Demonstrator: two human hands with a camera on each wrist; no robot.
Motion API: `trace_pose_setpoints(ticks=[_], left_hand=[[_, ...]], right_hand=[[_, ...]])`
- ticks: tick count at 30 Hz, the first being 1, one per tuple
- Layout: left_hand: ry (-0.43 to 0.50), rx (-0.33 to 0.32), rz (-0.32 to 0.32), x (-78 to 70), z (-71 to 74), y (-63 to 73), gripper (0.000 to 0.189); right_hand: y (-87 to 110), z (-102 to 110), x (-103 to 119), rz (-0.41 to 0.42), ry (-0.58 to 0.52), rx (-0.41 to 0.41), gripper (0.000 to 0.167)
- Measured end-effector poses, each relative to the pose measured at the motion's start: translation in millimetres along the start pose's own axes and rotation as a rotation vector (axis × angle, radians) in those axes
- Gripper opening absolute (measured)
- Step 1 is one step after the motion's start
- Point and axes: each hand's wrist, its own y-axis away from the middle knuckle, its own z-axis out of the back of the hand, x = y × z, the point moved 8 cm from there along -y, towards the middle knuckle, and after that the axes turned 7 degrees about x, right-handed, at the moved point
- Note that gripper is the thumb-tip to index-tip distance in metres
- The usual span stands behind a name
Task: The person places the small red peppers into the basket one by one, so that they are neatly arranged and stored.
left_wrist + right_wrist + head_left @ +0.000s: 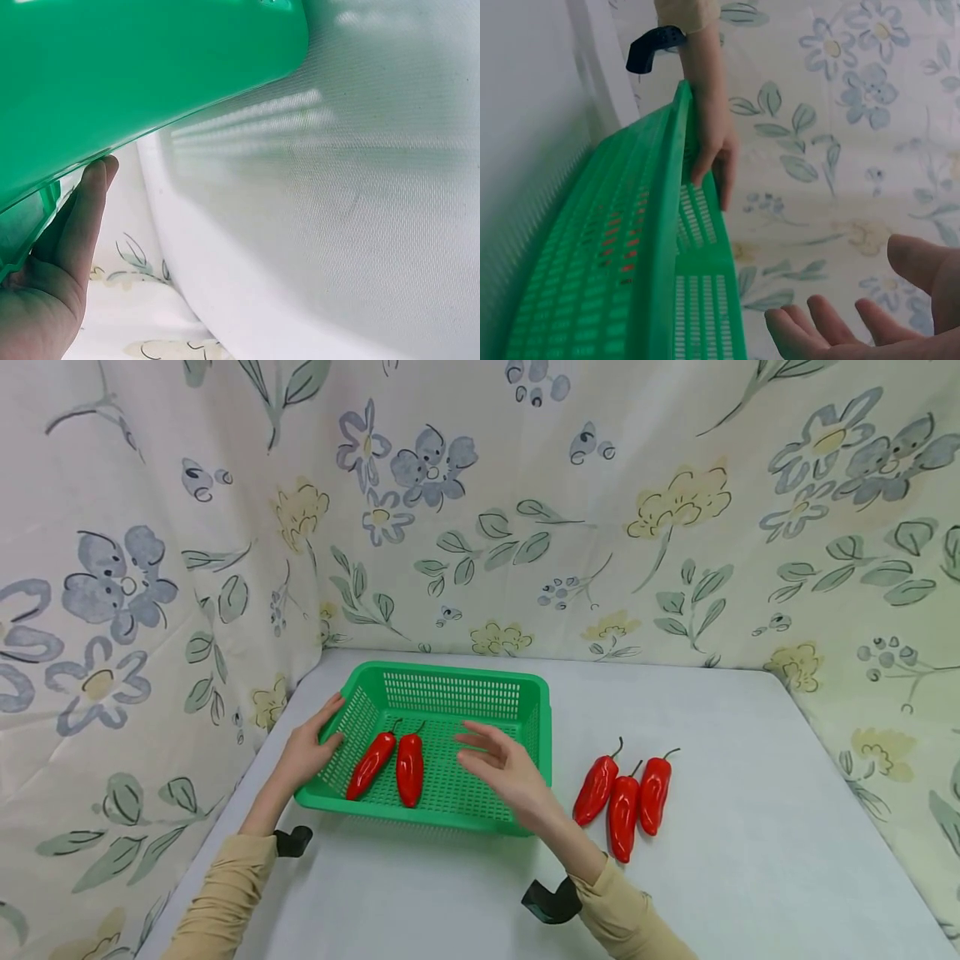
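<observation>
I have the basket (459, 672) on the white table (750, 760), and I read my clock from its centre in the head view. At nine o'clock the left hand (306, 752) is clamped on the rim, thumb over the inner side and fingers outside; from the left wrist I see those fingertips against the green. Between three and four the right hand (513, 772) hangs over the basket with nothing in it, thumb and fingers apart, which the right wrist view confirms for me.

In the basket, one pepper (372, 766) lies between eight and nine, slanted, stem toward one and tip toward seven. Just beside it, between seven and eight, a second pepper (410, 770) lies nearly along twelve to six.

Outside the basket, between three and four, I count a third pepper (596, 791), a fourth pepper (622, 818) and a fifth pepper (655, 796), close together on the table; whether they touch I cannot tell. The fourth sits lowest, and the stem of the fifth bends toward two.

At twelve, behind the table, I see flowered cloth (480, 602); tan sleeves (228, 889) come in from about seven and five
</observation>
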Motion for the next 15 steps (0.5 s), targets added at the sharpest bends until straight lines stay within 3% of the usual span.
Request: trace_pose_setpoints(ticks=[15], left_hand=[[-0.013,-0.005,-0.014,1.7,-0.2,-0.8,0.061]], right_hand=[[39.1,70,3,-0.037,0.092,-0.163,0.054]])
